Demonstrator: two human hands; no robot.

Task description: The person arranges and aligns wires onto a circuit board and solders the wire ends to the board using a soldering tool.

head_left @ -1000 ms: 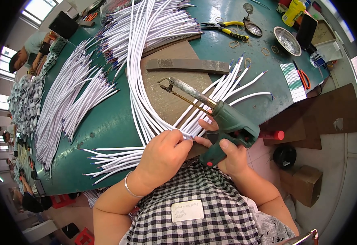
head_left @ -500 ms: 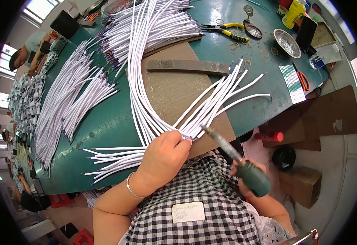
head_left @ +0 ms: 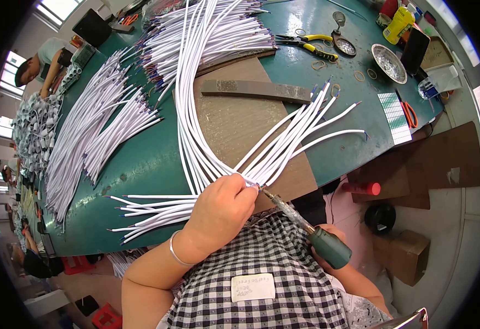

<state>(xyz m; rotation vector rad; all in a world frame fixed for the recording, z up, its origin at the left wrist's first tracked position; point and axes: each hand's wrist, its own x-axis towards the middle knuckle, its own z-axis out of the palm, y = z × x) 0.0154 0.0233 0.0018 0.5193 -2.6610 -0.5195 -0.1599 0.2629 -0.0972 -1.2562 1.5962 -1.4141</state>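
Note:
My left hand (head_left: 223,205), with a bangle at the wrist, is closed in a pinch on the white cables (head_left: 196,137), near the board's front edge. Small bare wire ends poke out at its fingertips. My right hand (head_left: 333,236) grips the green handle of a soldering iron (head_left: 292,213), partly hidden behind it. The iron's tip reaches the wire ends beside my left fingertips; whether it touches them is too small to tell. More cable ends fan out to the left of my hand and to the right over the brown board (head_left: 234,126).
A dark bar (head_left: 256,90) lies across the board. Cable piles (head_left: 86,137) cover the table's left and back. At the back right are pliers (head_left: 311,44), a metal dish (head_left: 389,63), a yellow bottle (head_left: 398,24) and orange-handled scissors (head_left: 409,114). Another person (head_left: 48,66) sits far left.
My right hand has brought the soldering iron down and to the left, so its tip is now at the wire ends by my left fingertips. My left hand keeps its pinch.

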